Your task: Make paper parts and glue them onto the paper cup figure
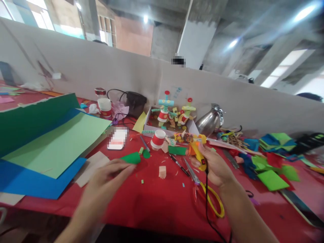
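My left hand (107, 180) pinches a rolled piece of green paper (131, 158) above the red-covered table. My right hand (214, 165) is wrapped round a yellow hot glue gun (199, 157), whose lit switch and hanging black cord show. The gun's nozzle points left, close to another green paper piece (177, 150). Between the hands lies a small folded block of pale pink paper (162, 172). Scissors with yellow handles (215, 200) lie below the right hand, next to a black pen (179, 165). A red and white paper cup (158, 139) stands behind, a green paper spring beside it.
Large green and blue sheets (58, 145) cover the left side. Near them lies a phone (117, 138). Paper-cup figures (163, 114) stand in a shallow box at the back, beside a metal jug (209, 119). Crumpled coloured paper (273, 179) lies at right. A white partition (141, 74) runs behind.
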Tool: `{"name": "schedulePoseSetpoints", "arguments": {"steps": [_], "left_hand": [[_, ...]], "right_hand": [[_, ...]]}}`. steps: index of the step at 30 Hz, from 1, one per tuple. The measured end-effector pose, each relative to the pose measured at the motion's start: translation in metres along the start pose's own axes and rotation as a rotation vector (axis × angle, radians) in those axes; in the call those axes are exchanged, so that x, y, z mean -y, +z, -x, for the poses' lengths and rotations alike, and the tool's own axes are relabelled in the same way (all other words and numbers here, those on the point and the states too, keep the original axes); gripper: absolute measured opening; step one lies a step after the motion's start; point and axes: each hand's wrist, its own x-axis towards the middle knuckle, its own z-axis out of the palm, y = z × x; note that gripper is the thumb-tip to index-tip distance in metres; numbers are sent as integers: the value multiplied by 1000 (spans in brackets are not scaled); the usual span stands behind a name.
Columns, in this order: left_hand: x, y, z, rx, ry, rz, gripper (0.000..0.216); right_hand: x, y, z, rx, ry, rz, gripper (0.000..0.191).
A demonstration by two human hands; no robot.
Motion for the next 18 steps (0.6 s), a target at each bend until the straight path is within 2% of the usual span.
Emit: {"name": "schedulePoseSetpoints", "arguments": {"steps": [2,4,7,10,14,16,18], "left_hand": [[-26,46,-18,-18,-80,262,29],[-38,79,-28,30,-115,444,30],[-44,103,-32,58,-169,669,30],[-48,107,-32,35,-194,776,26],[-56,106,-36,-1,-167,788,18],[-51,96,-35,8,-130,696,16],[-30,71,-24,42,-93,499,19]], "right_hand": [[-2,4,5,10,-13,3,36],[-4,5,9,19,-24,6,36],[-6,5,14,21,-21,38,36],[-7,8,18,-2,-10,58,37],[-7,13,19,4,7,68,40],[-6,11,13,0,-22,69,38],[-4,6,2,-35,-84,87,37]]}}
